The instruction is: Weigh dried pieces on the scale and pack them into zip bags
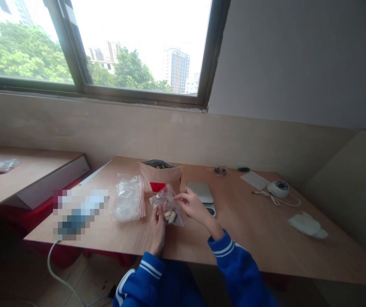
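A small clear zip bag (174, 212) with several pale and dark pieces inside is between my hands over the near part of the table. My left hand (158, 228) is closed on its lower left side. The fingers of my right hand (191, 204) pinch the bag's upper right edge. Just behind the bag stands an open paper pouch (160, 174) with a red label and dark contents. Right of it lies a kitchen scale (201, 192), partly hidden by my right hand. A stack of clear zip bags (128, 199) lies to the left.
On the wooden table (253, 238) a small bag of dark pieces (220, 171), a green object (243, 169) and a white paper (255, 181) lie at the back. A white dome camera (278, 189) with its cable and a crumpled white cloth-like item (308, 225) are at the right.
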`<state>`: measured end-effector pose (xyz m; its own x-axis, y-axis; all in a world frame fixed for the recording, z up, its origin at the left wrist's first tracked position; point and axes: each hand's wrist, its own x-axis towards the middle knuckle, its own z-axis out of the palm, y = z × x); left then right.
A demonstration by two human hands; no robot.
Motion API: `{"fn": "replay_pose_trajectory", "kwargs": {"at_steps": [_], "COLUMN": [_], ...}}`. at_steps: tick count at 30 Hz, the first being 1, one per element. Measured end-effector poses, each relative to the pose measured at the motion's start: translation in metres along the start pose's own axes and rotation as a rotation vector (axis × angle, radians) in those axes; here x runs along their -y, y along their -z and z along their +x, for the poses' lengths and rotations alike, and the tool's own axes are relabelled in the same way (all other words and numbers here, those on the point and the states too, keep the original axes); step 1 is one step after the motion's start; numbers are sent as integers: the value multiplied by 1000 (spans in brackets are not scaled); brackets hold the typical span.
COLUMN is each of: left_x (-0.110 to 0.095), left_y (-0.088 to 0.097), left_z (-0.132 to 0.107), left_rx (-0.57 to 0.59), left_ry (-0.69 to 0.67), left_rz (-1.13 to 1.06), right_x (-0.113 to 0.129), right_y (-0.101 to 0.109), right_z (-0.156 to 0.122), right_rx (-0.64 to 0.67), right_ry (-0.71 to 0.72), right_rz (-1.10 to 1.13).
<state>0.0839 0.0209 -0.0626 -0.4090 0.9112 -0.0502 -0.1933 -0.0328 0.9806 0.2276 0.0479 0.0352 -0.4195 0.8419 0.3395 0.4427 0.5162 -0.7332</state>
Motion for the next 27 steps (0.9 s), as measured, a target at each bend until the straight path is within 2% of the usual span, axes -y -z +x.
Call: {"fn": "replay_pose_trajectory", "kwargs": {"at_steps": [2,4,6,8,14,19,22,25,27], "left_x": [-4,-5,-3,3,19,14,12,16,21], "left_y": [0,0,1,2,6,6,5,5,5], "left_z": [-2,-2,0,3,9,8,8,11,13], "left_rx": [22,8,-30,-59,-38,-26,-21,-32,-41], "left_ry": [-15,-25,-22,-14,-38,-66,-42,0,14], "left_rz": [6,-2,-22,-45,-102,-108,-97,-115,-146], "right_x": [3,5,4,2,-4,-18,-26,-27,-26], "right_y": [-4,-5,-5,-4,-7,-8,-9,-11,-13], "right_z": [-2,-3,-4,-5,-6,0,0,-3,-4], "right_rx": [47,173,263,295,522,596,583,539,568], "right_ry": [70,101,72,28,-65,-145,-191,-152,-120], "right_rz": [-2,49,160,261,218,465,567,507,437]}}
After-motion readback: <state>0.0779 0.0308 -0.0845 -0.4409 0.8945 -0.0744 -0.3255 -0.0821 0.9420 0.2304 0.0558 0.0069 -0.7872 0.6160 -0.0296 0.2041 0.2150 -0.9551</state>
